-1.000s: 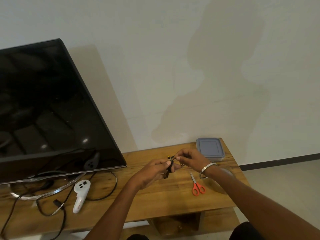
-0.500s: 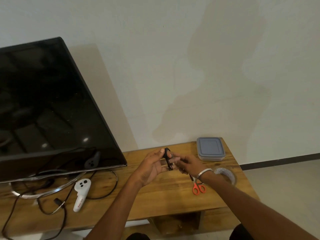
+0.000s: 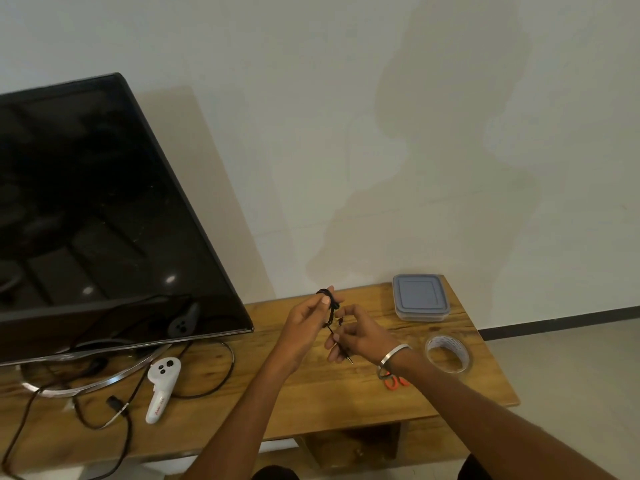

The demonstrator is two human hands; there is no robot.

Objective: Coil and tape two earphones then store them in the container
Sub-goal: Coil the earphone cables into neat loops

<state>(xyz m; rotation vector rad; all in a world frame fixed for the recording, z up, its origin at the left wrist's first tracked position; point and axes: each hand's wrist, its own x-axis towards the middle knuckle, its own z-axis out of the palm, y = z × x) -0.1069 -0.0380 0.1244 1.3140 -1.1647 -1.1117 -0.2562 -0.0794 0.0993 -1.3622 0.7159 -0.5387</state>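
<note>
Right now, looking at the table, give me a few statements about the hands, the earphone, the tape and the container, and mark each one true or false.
1. The left hand holds the coiled black earphone above the table. True.
2. The container is open. False: its grey lid is on.
3. The right hand pinches the cable's plug end. True.
4. The tape roll sits on the container. False: it lies on the table, nearer the person.
5. The scissors are in the right hand. False: they lie on the table, partly hidden under the wrist.
</note>
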